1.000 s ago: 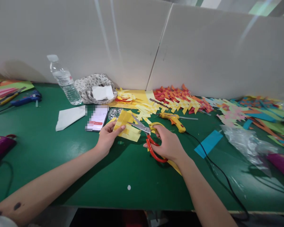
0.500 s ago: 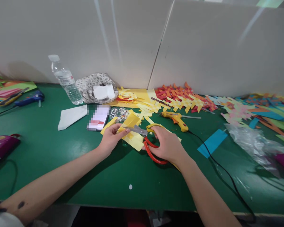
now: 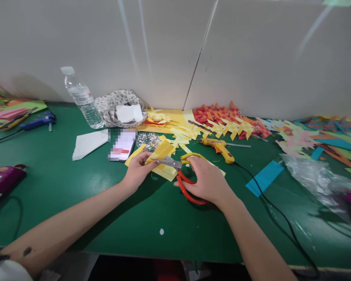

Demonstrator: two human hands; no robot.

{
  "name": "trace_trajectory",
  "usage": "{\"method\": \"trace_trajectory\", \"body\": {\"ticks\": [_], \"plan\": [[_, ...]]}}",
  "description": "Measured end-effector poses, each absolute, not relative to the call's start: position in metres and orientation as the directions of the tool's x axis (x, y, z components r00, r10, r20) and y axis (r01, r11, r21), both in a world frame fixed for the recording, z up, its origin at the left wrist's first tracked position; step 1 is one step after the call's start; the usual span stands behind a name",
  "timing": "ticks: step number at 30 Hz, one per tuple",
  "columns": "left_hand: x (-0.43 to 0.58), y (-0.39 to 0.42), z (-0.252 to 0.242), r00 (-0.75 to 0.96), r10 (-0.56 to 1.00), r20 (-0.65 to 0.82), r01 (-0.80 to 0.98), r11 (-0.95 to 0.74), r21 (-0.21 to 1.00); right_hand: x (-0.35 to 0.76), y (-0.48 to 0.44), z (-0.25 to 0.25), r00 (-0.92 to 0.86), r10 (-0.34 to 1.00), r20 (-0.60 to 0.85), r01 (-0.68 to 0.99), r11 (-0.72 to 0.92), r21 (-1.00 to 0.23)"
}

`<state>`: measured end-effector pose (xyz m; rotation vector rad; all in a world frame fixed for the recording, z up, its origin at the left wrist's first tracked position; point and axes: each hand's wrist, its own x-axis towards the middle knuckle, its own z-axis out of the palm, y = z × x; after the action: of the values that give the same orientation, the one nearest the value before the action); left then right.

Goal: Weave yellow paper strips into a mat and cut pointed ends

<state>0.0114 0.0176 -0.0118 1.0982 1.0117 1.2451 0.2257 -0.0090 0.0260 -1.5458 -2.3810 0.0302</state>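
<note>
Scissors [image 3: 177, 164] that gape 1 second ago now lie nearly closed across the yellow paper [image 3: 163, 150], held over the green table [image 3: 128, 222]. On my feed, the left hand [image 3: 139, 171] pinches that paper; the right hand [image 3: 209, 177] grips the scissors. I judge cutting is in hand; the next move calls for a steady pinch, clear of the blades.

you have soft, moderate light, pale glare streaking the far wall [image 3: 169, 50], a dark shadow beside your left forearm [image 3: 76, 218], and smeary blur across the far-right papers [image 3: 336, 143].
</note>
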Motion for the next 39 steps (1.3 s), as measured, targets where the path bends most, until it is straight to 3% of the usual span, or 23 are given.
{"method": "trace_trajectory", "body": {"ticks": [22,39], "plan": [[0.0144,0.0115,-0.0115,0.177,0.983,-0.042,-0.302,0.095,0.949,0.2226,-0.0086,0.0227,-0.400,0.897,0.186,0.866,0.437,-0.245],[0.0143,0.0113,-0.0110,0.205,0.978,-0.029,-0.332,0.098,0.938,0.2231,-0.0093,0.0250,-0.385,0.922,0.040,0.858,0.374,-0.353]]}}
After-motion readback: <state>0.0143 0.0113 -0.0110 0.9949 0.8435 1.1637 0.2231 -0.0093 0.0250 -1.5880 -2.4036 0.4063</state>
